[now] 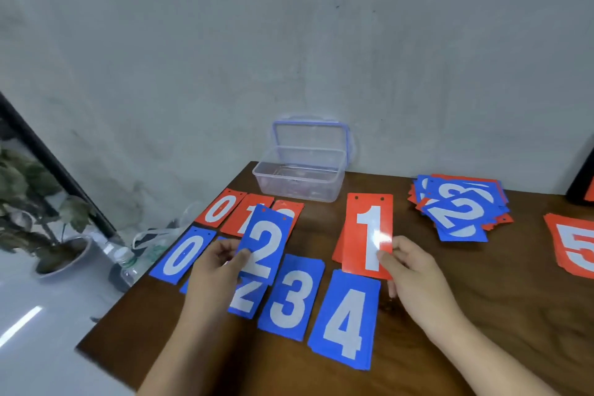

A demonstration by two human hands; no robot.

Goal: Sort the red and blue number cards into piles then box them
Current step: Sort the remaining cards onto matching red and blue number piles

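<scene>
My left hand pinches a blue card marked 2 above the blue row: blue 0, another blue 2, blue 3 and blue 4. My right hand pinches a red card marked 1, with another red card behind it. Red 0 and two more red cards lie in a back row. A mixed stack of blue and red cards sits at the right. The clear plastic box stands open at the table's back.
A red 5 card lies at the right edge of the wooden table. A dark object stands at the far right. Left of the table, on the floor, are a potted plant and a plastic bottle.
</scene>
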